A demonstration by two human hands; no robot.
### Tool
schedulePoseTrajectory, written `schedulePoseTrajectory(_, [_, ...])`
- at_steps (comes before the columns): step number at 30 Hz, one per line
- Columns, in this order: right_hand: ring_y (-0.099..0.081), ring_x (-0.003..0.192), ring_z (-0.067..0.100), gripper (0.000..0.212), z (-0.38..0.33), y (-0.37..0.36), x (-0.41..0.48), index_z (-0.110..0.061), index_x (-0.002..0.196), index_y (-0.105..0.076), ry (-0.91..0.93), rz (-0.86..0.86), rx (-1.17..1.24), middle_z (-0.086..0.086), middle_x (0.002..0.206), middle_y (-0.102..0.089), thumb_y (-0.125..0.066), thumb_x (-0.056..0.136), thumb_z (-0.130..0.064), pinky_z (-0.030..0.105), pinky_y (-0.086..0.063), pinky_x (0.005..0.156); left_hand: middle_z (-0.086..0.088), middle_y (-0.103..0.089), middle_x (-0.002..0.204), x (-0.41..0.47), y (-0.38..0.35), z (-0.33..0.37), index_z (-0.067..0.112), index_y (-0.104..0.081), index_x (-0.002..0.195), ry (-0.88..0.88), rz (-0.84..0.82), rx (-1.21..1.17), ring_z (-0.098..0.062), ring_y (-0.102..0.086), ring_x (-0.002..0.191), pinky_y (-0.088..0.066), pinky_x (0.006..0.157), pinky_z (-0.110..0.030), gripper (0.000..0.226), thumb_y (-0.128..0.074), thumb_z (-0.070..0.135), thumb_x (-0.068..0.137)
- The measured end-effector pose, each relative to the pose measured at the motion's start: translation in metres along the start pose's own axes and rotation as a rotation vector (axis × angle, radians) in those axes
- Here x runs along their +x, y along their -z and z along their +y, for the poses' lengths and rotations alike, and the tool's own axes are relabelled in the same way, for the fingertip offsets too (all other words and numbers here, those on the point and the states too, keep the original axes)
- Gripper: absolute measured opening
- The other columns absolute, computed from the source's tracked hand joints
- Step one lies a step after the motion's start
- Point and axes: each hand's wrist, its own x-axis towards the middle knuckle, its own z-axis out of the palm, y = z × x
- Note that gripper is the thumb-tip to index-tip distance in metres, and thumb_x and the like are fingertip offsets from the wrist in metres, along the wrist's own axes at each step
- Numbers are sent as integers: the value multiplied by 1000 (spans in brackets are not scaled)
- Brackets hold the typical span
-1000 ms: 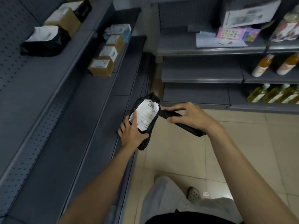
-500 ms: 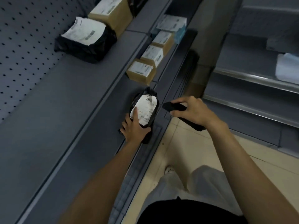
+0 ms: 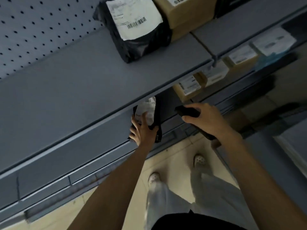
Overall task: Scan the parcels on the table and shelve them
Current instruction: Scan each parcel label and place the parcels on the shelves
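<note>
The step in hand looks like shelving: the left hand point(image 3: 142, 131) holds the parcel point(image 3: 147, 108), a black bag with a white label, with its far end tucked under the front edge of the upper shelf point(image 3: 83, 77) and over the lower shelf point(image 3: 86, 146). The left fingers point(image 3: 134, 121) are curled round the parcel's near left edge and the thumb lies across the label. Whether the bag rests fully on the lower shelf cannot be told, since its far end is hidden. The right hand point(image 3: 209, 120), to the right and apart from the parcel, has its fingers wrapped round a black scanner point(image 3: 186, 111). A row of small labelled boxes point(image 3: 189, 87) sits further right on the lower shelf. The next move probably calls for sliding the bag further in, short of those boxes, then letting go with the left hand.
</note>
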Motion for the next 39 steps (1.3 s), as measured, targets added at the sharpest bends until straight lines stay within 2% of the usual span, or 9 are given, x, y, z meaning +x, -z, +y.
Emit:
schedulePoseTrajectory(3, [-55,124,27,51,18,26,23,-36,136,-58,22,-58,-46,3,133,-60,-69,88,-49,49,-48,100,-8,5,163,8,-19,46,45,-15,152,69,20,-108,-43,-25,138,-27,108,-57,80,-58,62,87])
schedulePoseTrajectory(6, [-53,126,28,53,34,45,35,-36,136,-57,45,-74,-74,4,135,-58,-69,87,-52,50,-47,101,-6,11,164,16,-29,84,40,-10,156,56,-16,-127,-41,-12,146,-24,112,-58,85,-51,69,88])
schedulePoseTrajectory(11, [-57,122,20,49,53,65,43,-36,132,-62,62,-112,-78,-2,131,-62,-71,86,-48,42,-49,99,-6,9,164,26,-37,121,26,-27,154,-52,-67,-290,-35,-6,148,-24,115,-53,78,-62,53,90])
schedulePoseTrajectory(13, [-58,119,19,46,55,67,45,-33,131,-63,70,-132,-64,-3,127,-64,-72,87,-42,33,-47,93,-8,8,164,24,-37,119,23,-27,154,-83,-55,-346,-34,-5,149,-26,116,-52,78,-66,46,90])
schedulePoseTrajectory(16, [-57,117,15,47,49,63,45,-29,132,-63,98,-165,-54,-5,124,-64,-73,87,-40,29,-43,90,-9,4,164,14,-34,100,24,-24,155,-130,-13,-262,-34,-9,148,-31,114,-51,80,-66,42,90])
schedulePoseTrajectory(22, [-56,122,16,49,11,21,26,-29,131,-64,198,-288,-68,-5,132,-61,-75,85,-42,33,-45,97,-5,-3,164,-34,-19,25,31,-17,156,-120,65,-98,-32,-13,147,-29,113,-52,80,-62,47,92])
schedulePoseTrajectory(27, [-53,114,11,46,-36,-37,-19,-27,131,-64,294,-397,-78,-5,126,-59,-74,88,-36,26,-40,89,-5,-12,162,-96,3,-68,32,-16,156,-35,145,-36,-31,-14,148,-28,114,-53,79,-62,45,93])
schedulePoseTrajectory(30, [-54,124,17,48,-73,-80,-61,-26,132,-64,406,-432,-120,-3,135,-59,-74,87,-38,30,-42,94,-4,-15,161,-145,17,-138,33,-14,156,56,193,-35,-30,-14,148,-28,115,-52,78,-60,44,94])
schedulePoseTrajectory(39, [-58,118,17,45,-187,-246,-227,-31,129,-65,760,-623,-224,-7,127,-65,-73,86,-39,30,-45,90,-6,-26,157,-329,69,-366,29,-21,155,394,439,38,-32,-21,145,-21,116,-46,77,-62,42,92])
